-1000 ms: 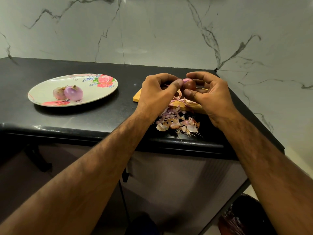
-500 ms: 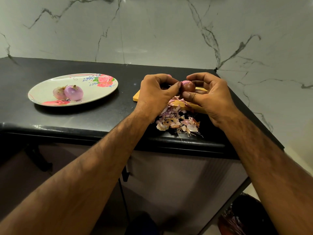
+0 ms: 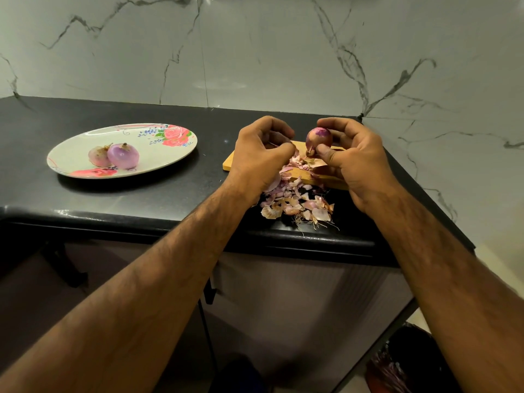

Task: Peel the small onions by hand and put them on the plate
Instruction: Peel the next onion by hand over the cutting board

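My right hand (image 3: 353, 160) grips a small reddish onion (image 3: 319, 138) between thumb and fingers, above a wooden cutting board (image 3: 235, 163). A loose flap of skin hangs from the onion's lower end. My left hand (image 3: 261, 154) sits just left of the onion with its fingers curled and thumb against the fingertips; whether a scrap of peel is pinched there is hidden. Two peeled pale purple onions (image 3: 123, 156) lie side by side on a white floral plate (image 3: 170, 154) at the left of the black counter.
A pile of onion skins and roots (image 3: 295, 204) lies on the board's near side and on the black counter (image 3: 141, 199), close to its front edge. A marble wall stands behind and to the right. The counter ends just right of my right hand.
My left hand has pulled away from the onion to the left, leaving a gap. My right hand has turned the onion, so its purple top and hanging skin now show.
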